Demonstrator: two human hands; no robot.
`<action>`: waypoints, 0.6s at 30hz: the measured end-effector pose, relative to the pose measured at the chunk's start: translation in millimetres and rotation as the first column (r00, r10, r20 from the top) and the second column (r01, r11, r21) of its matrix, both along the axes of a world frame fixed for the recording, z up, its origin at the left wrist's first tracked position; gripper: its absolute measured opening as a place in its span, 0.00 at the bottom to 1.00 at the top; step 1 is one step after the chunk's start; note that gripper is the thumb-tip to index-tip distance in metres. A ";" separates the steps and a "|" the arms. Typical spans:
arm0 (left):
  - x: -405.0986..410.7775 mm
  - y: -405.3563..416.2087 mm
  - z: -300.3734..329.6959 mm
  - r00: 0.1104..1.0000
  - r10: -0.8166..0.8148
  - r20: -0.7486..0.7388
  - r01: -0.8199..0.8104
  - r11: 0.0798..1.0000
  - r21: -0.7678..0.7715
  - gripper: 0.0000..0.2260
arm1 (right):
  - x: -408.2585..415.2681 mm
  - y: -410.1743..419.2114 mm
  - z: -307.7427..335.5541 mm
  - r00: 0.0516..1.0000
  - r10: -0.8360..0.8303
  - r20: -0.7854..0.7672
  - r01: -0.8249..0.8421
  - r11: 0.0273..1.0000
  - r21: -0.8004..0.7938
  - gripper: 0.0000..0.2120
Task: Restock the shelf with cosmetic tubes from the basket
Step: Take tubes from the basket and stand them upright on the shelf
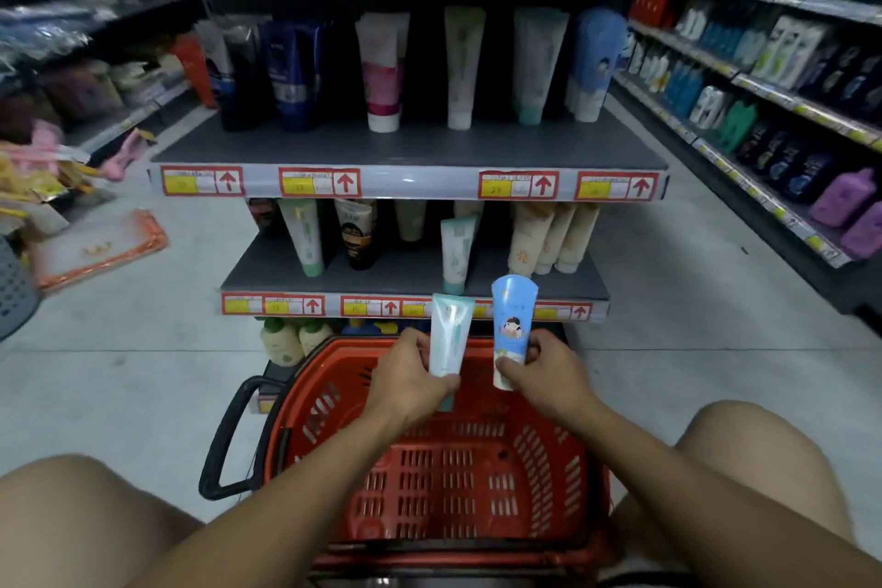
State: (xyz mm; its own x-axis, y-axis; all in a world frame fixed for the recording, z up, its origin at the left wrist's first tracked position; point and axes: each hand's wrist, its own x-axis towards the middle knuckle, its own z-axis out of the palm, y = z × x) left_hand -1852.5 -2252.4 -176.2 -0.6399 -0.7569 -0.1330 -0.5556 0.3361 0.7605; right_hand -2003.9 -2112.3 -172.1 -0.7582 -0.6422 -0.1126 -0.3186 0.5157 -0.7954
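A red plastic basket [549,468] stands on the floor between my knees, its visible bottom bare. Above it my left hand [405,380] grips a pale mint-and-white tube [449,332], held upright. My right hand [549,372] grips a blue tube with a cartoon face [513,325], also upright. Both tubes are in front of the lower shelf [410,275], which carries several tubes. The upper shelf [405,143] holds more tubes, among them a matching blue one [596,62] at its right end and a mint one [537,62] beside it.
A black basket handle [224,444] hangs to the left. Bottles [286,341] stand on the bottom shelf behind the basket. Aisle shelving with bottles [763,110] runs along the right; packaged goods and an orange tray [100,248] lie at the left. Grey floor surrounds the shelf.
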 end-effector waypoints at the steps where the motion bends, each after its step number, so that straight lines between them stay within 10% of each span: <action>1: -3.8 2.2 10.1 1.000 -0.008 -0.022 0.008 1.000 -0.018 0.20 | -3.8 1.0 7.2 1.000 -0.013 -0.008 0.013 0.999 -0.035 0.13; 18: -117.3 11.2 188.4 0.917 -0.161 -0.364 0.062 0.961 -0.270 0.19 | -103.0 0.1 153.1 0.959 -0.194 -0.206 0.091 0.902 -0.423 0.12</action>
State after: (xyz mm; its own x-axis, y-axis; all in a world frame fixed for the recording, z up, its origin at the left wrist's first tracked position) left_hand -1969.8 -2241.2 12.2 -0.6862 -0.6539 0.3188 -0.1900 0.5841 0.7891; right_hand -2106.9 -2112.2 -19.0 -0.8159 -0.4758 0.3285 -0.4718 0.2193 -0.8540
